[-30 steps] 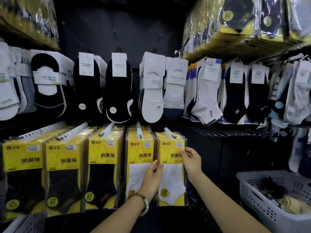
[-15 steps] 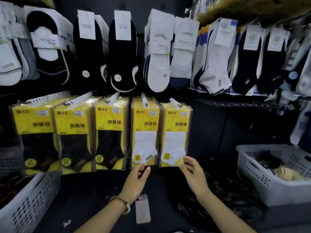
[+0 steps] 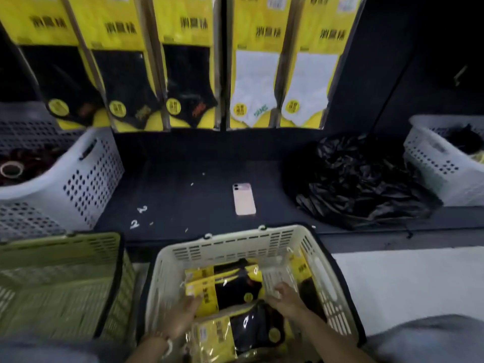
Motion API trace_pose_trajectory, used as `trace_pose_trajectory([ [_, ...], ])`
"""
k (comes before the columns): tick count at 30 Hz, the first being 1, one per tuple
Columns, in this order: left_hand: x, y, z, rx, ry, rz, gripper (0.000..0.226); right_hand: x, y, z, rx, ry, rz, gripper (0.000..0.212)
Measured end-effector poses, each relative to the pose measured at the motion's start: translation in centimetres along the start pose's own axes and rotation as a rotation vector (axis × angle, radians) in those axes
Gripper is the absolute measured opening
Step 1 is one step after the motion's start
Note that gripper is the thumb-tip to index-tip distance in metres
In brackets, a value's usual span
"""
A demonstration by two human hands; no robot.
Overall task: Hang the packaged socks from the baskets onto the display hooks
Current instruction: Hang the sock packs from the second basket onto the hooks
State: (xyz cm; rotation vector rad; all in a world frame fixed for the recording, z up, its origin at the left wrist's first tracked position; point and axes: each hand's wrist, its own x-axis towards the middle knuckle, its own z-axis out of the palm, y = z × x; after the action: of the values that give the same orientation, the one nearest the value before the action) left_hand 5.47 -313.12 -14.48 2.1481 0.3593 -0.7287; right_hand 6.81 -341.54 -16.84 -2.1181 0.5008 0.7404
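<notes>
Black-sock pack (image 3: 230,290) in the cream basket (image 3: 235,248), between left hand (image 3: 183,317) and right hand (image 3: 286,303), both straight-fingered at its edges

Dark bench (image 3: 183,179), seen from above. A pink phone (image 3: 244,199) lies flat near its middle, back up, with the camera end toward the wall. To the right of the phone, apart from it, sits a crumpled black plastic bag (image 3: 361,184). To the left lie two small white curled pieces (image 3: 142,209), close together, with a few white specks (image 3: 192,183) scattered around them.
</notes>
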Motion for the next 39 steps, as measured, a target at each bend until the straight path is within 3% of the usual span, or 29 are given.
trace_pose_trajectory([
  [5, 0.8, -2.4, 1.8, -0.069, -0.119, -0.005, 0.055, -0.1, 2.7, 1.8, -0.128, -0.013, 0.021, 0.081],
  [7, 1.3, -3.0, 2.7, -0.057, -0.155, -0.012, 0.042, -0.2, 3.1, 1.9, -0.119, -0.053, 0.068, 0.073],
  [10, 1.5, -3.6, 3.7, 0.099, -0.283, -0.106, 0.051, -0.2, 3.3, 2.0, -0.003, -0.239, 0.185, 0.053],
  [12, 1.5, -4.2, 4.2, 0.150, -0.312, -0.132, 0.051, -0.2, 3.0, 2.2, -0.056, -0.289, 0.201, 0.053],
  [14, 1.9, -4.6, 4.6, 0.151, -0.283, -0.113, 0.043, 0.0, 2.5, 2.6, -0.105, -0.272, 0.205, 0.055],
  [18, 2.0, -5.0, 5.0, 0.029, -0.187, -0.090, 0.048, 0.3, 2.1, 2.6, -0.106, -0.120, 0.165, 0.067],
  [20, 1.7, -5.1, 5.0, -0.038, -0.188, -0.072, 0.045, 0.1, 1.9, 2.0, -0.014, -0.059, 0.132, 0.075],
  [22, 1.6, -4.9, 5.0, -0.096, -0.171, -0.064, 0.053, 0.1, 1.6, 1.4, 0.122, -0.063, 0.141, 0.073],
  [25, 1.1, -4.7, 5.1, -0.156, -0.126, -0.077, 0.063, -0.3, 0.9, 0.8, 0.054, -0.021, 0.103, 0.062],
  [28, 0.5, -3.8, 5.0, -0.222, -0.056, -0.051, 0.058, -0.8, 0.2, 0.5, -0.002, 0.046, 0.081, 0.053],
  [30, 0.4, -3.1, 4.7, -0.250, 0.018, -0.017, 0.048, -1.0, -0.2, 0.1, 0.116, 0.069, 0.083, 0.060],
  [34, -0.1, -1.6, 3.4, -0.349, 0.091, -0.029, 0.067, -2.0, -1.4, -1.2, 0.384, 0.061, 0.086, 0.061],
  [39, -1.3, 1.3, 0.1, -0.457, 0.265, 0.141, 0.039, -4.3, -2.8, -3.8, 0.432, -0.098, 0.036, 0.053],
])
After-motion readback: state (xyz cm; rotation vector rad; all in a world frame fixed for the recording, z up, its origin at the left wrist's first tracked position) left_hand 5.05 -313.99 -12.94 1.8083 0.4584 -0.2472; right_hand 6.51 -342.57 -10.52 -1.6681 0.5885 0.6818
